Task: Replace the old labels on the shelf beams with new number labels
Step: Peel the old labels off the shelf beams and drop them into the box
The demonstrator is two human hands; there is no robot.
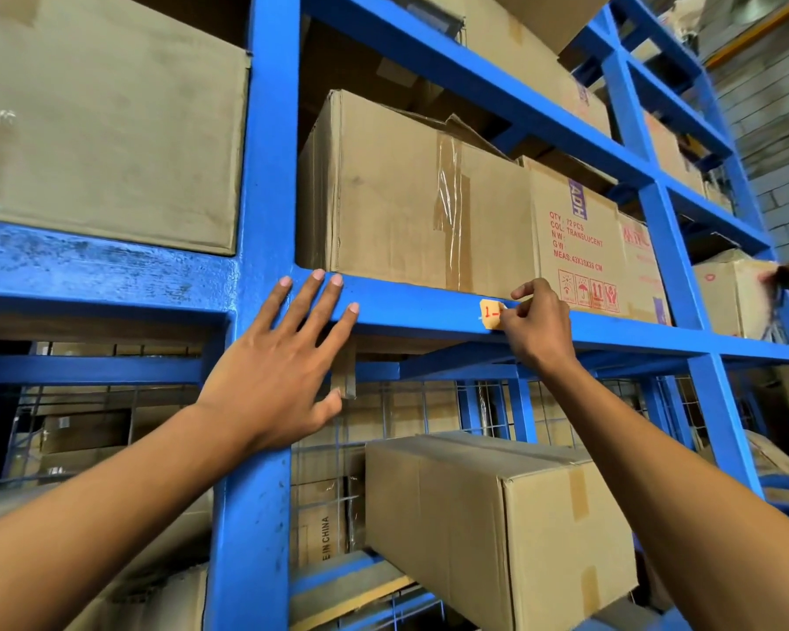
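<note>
A small orange label [491,313] with a red "1-" on it sits on the front of the blue shelf beam [411,307]. My right hand [538,325] pinches the label's right edge between thumb and fingers, covering the rest of its writing. My left hand [279,362] lies flat with fingers spread against the beam where it meets the blue upright post [265,175], holding nothing.
Cardboard boxes [420,202] fill the shelf above the beam, one printed in red [579,248]. A large box [497,521] sits tilted on the level below, in front of wire mesh. Another person's hand [775,277] touches a box at far right.
</note>
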